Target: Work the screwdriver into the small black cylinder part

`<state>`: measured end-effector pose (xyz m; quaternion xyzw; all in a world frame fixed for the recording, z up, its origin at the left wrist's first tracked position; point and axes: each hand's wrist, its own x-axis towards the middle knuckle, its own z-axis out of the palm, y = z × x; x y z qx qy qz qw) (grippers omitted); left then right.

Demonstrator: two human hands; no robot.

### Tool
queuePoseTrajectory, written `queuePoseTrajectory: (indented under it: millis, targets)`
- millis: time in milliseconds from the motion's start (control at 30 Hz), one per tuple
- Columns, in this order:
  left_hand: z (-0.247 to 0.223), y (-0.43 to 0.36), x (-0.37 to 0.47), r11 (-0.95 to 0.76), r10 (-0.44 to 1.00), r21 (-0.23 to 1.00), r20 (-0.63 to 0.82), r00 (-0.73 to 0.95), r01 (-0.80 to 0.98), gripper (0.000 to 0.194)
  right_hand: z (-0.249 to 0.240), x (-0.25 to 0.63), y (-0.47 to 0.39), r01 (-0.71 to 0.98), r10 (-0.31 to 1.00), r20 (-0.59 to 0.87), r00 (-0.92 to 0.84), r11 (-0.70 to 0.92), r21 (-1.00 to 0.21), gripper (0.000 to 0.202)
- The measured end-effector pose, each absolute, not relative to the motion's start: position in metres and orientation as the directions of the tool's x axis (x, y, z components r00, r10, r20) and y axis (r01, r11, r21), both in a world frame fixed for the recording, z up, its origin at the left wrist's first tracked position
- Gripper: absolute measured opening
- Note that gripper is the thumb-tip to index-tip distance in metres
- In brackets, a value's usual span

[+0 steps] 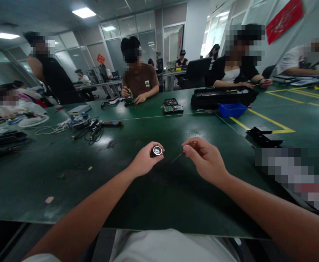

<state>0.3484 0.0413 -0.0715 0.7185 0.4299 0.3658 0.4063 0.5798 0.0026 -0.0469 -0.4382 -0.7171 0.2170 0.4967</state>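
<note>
My left hand is wrapped round a small dark cylinder with a silver ring at its open end, which faces up toward me. Just right of it, my right hand pinches a thin screwdriver by its reddish handle. The metal shaft points down and left, toward the cylinder, with a gap between them. Both hands are raised over the green table.
Cables and a black rod lie at the left. Circuit boards, a blue tray, a long black casing and a black bracket sit farther back and right. Several people work around.
</note>
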Motion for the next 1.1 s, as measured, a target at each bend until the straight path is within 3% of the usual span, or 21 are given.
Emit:
queuePoseTrajectory:
  millis: [167,533,933,1100]
  targets:
    - [-0.0799,0.0457,0.3435,-0.407,0.892,0.808,0.252,0.374,0.425,0.038,-0.0475,0.58,0.0016,0.26,0.843,0.537,-0.028,0.525,-0.81,0.02]
    - [-0.077,0.0409,0.3474,-0.423,0.892,0.783,0.273,0.361,0.455,0.038,-0.0508,0.5766,0.0061,0.396,0.876,0.468,-0.117,0.474,-0.787,0.022]
    - [-0.0762,0.0425,0.3432,-0.447,0.887,0.74,0.296,0.354,0.503,0.041,-0.0524,0.5801,0.0066,0.412,0.852,0.479,-0.211,0.522,-0.747,0.02]
    - [-0.0739,0.0413,0.3443,-0.449,0.887,0.746,0.306,0.346,0.492,0.042,-0.0525,0.5775,0.0076,0.436,0.883,0.451,-0.127,0.459,-0.774,0.023]
